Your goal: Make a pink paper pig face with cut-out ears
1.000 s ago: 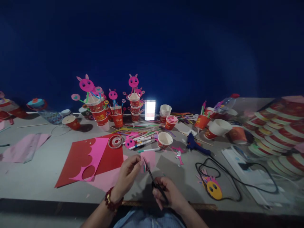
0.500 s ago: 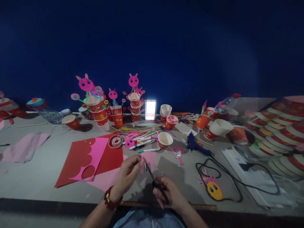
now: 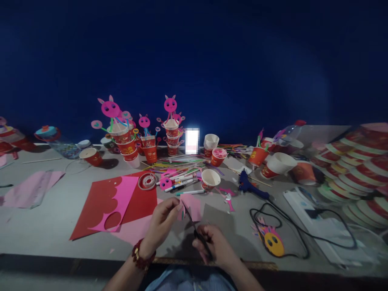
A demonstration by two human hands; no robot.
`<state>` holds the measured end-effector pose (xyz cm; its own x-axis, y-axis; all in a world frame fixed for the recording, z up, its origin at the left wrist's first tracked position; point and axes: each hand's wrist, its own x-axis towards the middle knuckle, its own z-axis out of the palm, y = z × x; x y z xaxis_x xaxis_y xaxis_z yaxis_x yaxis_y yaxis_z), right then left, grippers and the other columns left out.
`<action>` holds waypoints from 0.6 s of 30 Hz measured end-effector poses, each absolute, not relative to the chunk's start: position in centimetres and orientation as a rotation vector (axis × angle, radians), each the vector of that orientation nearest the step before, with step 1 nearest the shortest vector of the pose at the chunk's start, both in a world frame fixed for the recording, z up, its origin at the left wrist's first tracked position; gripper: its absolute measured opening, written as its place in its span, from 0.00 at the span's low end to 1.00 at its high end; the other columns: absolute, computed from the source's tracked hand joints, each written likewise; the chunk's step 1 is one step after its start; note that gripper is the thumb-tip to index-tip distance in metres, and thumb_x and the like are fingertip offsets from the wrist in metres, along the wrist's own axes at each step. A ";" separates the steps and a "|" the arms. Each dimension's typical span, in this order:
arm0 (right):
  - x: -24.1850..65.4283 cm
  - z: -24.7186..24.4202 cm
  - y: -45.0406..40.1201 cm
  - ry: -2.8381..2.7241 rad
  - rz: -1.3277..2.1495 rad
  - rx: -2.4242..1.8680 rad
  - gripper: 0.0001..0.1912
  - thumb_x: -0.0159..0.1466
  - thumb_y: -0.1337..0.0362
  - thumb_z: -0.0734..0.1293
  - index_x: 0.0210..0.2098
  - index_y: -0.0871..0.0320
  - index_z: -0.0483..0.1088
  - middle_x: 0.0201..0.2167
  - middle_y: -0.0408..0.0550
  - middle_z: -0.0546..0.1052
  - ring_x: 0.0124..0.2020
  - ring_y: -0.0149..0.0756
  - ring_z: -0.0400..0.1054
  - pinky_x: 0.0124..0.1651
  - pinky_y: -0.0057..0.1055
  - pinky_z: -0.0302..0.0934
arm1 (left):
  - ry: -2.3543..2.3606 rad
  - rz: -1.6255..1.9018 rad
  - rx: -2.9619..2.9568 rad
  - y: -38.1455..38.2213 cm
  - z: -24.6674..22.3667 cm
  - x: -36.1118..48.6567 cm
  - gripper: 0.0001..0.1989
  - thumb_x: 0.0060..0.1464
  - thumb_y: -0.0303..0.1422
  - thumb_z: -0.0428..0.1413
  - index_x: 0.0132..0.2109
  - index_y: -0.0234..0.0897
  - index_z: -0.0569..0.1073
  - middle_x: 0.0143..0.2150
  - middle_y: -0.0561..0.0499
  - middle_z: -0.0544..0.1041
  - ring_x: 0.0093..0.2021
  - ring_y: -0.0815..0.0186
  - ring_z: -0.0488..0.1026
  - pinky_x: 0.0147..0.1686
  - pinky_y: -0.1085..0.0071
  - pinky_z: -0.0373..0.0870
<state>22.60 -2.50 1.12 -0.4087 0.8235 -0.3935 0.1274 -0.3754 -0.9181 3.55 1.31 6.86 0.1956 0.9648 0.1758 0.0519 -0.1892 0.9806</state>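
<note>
Between the fingertips of my left hand [image 3: 165, 218] is pinched a piece of light pink paper [image 3: 192, 205], held above the table near its front edge. My right hand [image 3: 212, 244] grips the dark handles of a pair of scissors [image 3: 192, 224]. The blades point up and to the left, lying against the pink paper close to my left fingertips. A small teal mark shows on the paper beside the blades. Left of my hands, a bright pink sheet with rounded cut-outs [image 3: 125, 198] lies on a red sheet [image 3: 87, 208].
Several markers [image 3: 182, 184] and a white-lined paper cup [image 3: 210, 180] stand beyond my hands. On the right are a blue glue gun [image 3: 251, 186], its black cable and a yellow face cut-out [image 3: 274, 242]. Cup figures with pink faces [image 3: 124, 141] line the back; stacked cups [image 3: 357, 161] lie far right.
The scissors and my right hand have shifted slightly left. The pink paper has turned a little at the blades, and my left hand keeps its pinch.
</note>
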 end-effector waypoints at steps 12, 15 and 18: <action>22.2 1.4 -2.5 -1.370 1.746 -1.317 0.32 0.50 0.33 0.70 0.22 0.52 0.52 0.11 0.30 0.54 0.12 0.24 0.51 0.15 0.23 0.42 | 0.982 1.192 1.407 0.7 6.8 3.6 0.12 0.64 0.37 0.53 0.32 0.37 0.69 0.30 0.52 0.70 0.32 0.66 0.67 0.35 0.72 0.63; 22.2 1.6 -2.5 -1.362 1.762 -1.284 0.33 0.49 0.31 0.69 0.24 0.52 0.53 0.11 0.30 0.56 0.11 0.25 0.54 0.15 0.23 0.44 | 0.968 1.154 1.431 0.5 6.5 3.3 0.11 0.64 0.36 0.53 0.33 0.37 0.69 0.30 0.52 0.70 0.32 0.65 0.68 0.35 0.72 0.63; 22.3 1.7 -2.7 -1.331 1.816 -1.219 0.34 0.48 0.29 0.68 0.26 0.53 0.55 0.13 0.31 0.60 0.12 0.25 0.57 0.16 0.22 0.47 | 0.964 1.135 1.443 0.3 6.4 3.3 0.11 0.64 0.35 0.53 0.32 0.37 0.69 0.29 0.52 0.71 0.32 0.66 0.68 0.34 0.72 0.62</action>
